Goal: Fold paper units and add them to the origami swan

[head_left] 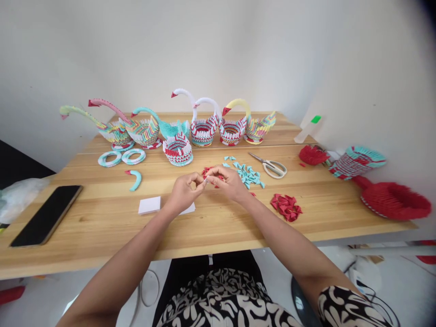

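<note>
A small white piece of folded paper (206,179) is pinched between the fingertips of both hands, above the middle of the table. My left hand (185,190) grips it from the left, thumb and forefinger together. From the right, my right hand (229,182) closes on the same piece; its exact folds are too small to make out. Just behind the fingers lie red folded paper pieces (206,170), partly hidden by my right hand. A white paper stack (150,205) sits left of my left wrist, and more white paper (188,209) shows under that forearm.
Several paper swans (204,131) stand along the back. Turquoise folded pieces (248,175), scissors (269,164) and a red pile (286,207) lie to the right. A phone (47,215), paper rings (134,156) and a curved turquoise neck (135,180) are at left.
</note>
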Demonstrator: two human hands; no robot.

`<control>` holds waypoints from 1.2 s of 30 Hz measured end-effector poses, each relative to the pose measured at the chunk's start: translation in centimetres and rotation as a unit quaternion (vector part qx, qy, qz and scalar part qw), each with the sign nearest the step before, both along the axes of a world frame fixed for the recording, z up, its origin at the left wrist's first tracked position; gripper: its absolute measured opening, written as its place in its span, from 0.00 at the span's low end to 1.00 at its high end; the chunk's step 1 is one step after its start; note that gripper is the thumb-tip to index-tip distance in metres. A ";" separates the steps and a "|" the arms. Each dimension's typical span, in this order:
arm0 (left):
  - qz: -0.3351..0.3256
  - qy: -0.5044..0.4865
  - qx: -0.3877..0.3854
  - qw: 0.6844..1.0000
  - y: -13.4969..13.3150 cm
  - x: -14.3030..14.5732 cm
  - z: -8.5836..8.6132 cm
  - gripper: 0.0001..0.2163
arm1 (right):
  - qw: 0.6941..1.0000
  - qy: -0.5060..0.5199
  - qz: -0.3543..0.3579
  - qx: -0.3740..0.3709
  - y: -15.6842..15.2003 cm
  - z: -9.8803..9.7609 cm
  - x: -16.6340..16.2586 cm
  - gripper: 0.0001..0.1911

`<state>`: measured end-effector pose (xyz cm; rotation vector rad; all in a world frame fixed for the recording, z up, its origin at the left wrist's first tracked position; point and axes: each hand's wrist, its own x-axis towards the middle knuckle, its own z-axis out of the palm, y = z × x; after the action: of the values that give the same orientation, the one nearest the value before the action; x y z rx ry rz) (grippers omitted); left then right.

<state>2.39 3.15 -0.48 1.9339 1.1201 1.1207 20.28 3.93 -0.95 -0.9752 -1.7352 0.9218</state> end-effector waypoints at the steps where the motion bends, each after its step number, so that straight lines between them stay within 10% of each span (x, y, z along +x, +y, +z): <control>1: 0.002 -0.002 -0.003 1.000 0.0 0.1 0.0 0.11 | 1.000 -0.016 -0.008 0.024 0.0 0.0 0.0 0.10; 13: 0.039 0.080 0.037 0.995 -0.2 0.5 -1.0 0.13 | 0.999 -0.002 -0.035 0.038 -0.3 -0.5 -0.8 0.12; 21: -0.132 -0.271 -0.240 0.923 0.1 0.5 -0.8 0.16 | 0.997 0.022 -0.063 0.050 -0.1 -0.4 -0.4 0.10; 36: -0.077 -0.341 -0.253 0.902 0.9 0.4 -1.0 0.20 | 0.940 -0.103 -0.099 0.310 0.1 0.0 0.1 0.05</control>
<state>2.78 4.02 -1.48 1.0684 0.7439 1.1435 20.38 4.02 -0.98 -0.8134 -1.8865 0.1137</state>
